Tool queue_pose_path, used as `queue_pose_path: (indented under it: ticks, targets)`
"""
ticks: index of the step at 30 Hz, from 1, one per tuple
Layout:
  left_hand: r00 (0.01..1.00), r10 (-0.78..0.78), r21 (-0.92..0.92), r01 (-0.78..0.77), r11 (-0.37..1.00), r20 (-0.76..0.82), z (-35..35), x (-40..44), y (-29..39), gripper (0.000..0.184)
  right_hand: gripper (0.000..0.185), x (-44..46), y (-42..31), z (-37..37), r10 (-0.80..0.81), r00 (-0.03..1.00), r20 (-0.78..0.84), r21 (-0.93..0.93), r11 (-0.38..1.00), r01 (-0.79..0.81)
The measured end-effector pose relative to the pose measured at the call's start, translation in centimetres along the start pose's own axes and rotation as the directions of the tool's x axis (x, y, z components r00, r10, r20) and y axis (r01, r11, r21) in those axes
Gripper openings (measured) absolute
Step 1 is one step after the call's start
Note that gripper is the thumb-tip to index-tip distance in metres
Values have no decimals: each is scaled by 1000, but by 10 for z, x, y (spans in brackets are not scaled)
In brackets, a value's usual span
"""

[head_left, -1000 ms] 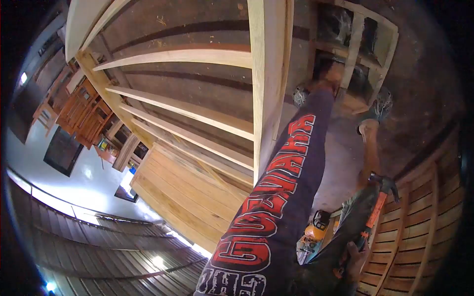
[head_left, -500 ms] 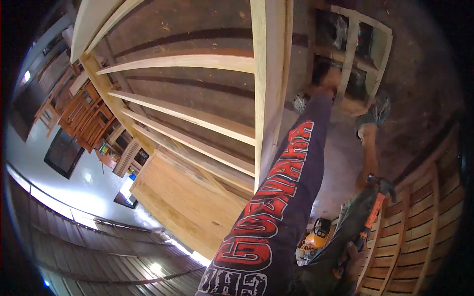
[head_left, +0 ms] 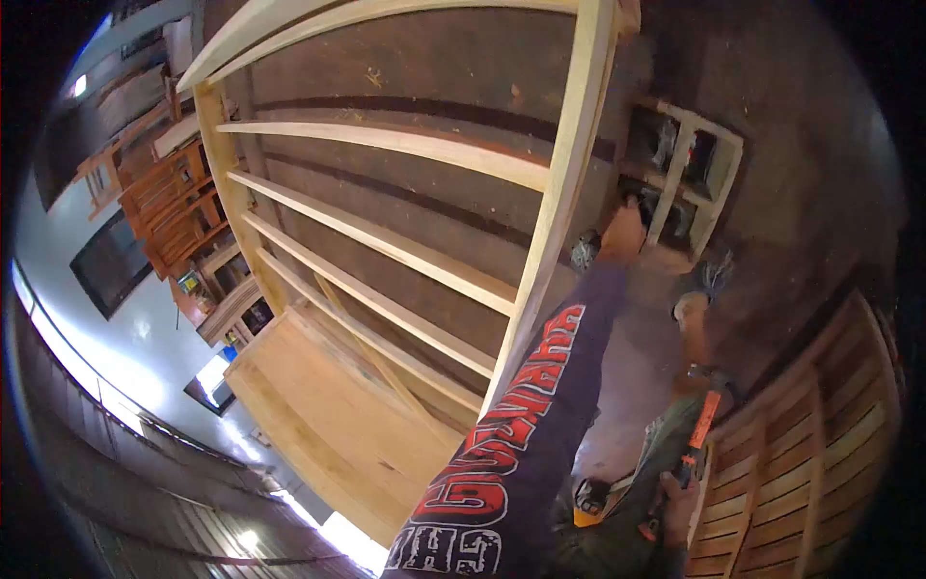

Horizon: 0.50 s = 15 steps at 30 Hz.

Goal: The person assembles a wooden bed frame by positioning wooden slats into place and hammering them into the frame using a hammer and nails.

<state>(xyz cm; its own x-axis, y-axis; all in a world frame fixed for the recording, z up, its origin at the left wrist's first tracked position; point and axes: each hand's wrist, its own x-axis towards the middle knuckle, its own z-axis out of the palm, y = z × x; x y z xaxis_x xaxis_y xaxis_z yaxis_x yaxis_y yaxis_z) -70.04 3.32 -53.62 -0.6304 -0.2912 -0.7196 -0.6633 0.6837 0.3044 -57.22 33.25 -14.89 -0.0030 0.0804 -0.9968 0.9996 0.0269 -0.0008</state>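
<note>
My left hand [head_left: 623,232], at the end of a dark sleeve with red and white lettering, reaches down to a divided wooden tray [head_left: 687,183] on the floor. Its fingers are bent together at the tray's near-left compartment; shadow hides what they hold, if anything. Dark and shiny small contents, too small to name, lie in the compartments. At the lower right, my right hand [head_left: 680,497] is wrapped around the handle of a claw hammer [head_left: 704,425]. The hammer has an orange and black handle, and its head points away from me, near my leg.
A pale wooden frame with several slats [head_left: 386,227] stands left of my arm, joined to a broad wooden panel [head_left: 328,415]. A slatted wooden piece [head_left: 801,454] is at right. A yellow and black object [head_left: 590,497] sits low by my trousers. Wooden chairs [head_left: 174,207] stand far left.
The view has shifted, so the tray and frame appear lower. My left hand has drawn slightly left within the tray, toward its edge. My right hand still grips the hammer.
</note>
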Motion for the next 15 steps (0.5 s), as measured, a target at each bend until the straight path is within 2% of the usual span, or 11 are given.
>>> queue_pose_path:
  ticks: [2,4,6,7,8,9,11,13,15]
  targets:
    - [1000,-11,-29,11,1000,17,-30,-22,6,32,14,-6,-12,1,34,999,-4,-81,996,-34]
    - [999,-23,-63,25,998,31,-40,-44,3,33,15,-10,-20,-2,-8,1000,18,-97,995,10]
    - [986,47,-331,-99,938,-160,-39,-68,-9,32,15,-6,-21,-12,-49,998,45,-120,991,54]
    - [981,44,-341,-108,934,-191,-49,-82,-2,32,17,8,-17,-21,-79,994,73,-211,973,93]
    - [968,-23,-357,-70,931,-251,-69,-104,11,30,22,13,-16,-27,-110,989,102,-299,945,136]
    - [946,-89,-376,-37,926,-313,-83,-125,21,28,22,14,-17,-29,-140,983,119,-313,934,171]
    - [936,-122,-485,-58,873,-332,-78,-159,20,24,23,11,-27,-30,-95,991,98,-275,954,118]
    - [960,-135,-545,-21,838,-245,-93,-204,38,20,22,17,-31,-37,-183,971,155,-348,910,226]
    - [949,-98,-511,-74,857,-301,-94,-245,56,26,21,25,-36,-44,-269,941,206,-410,849,332]
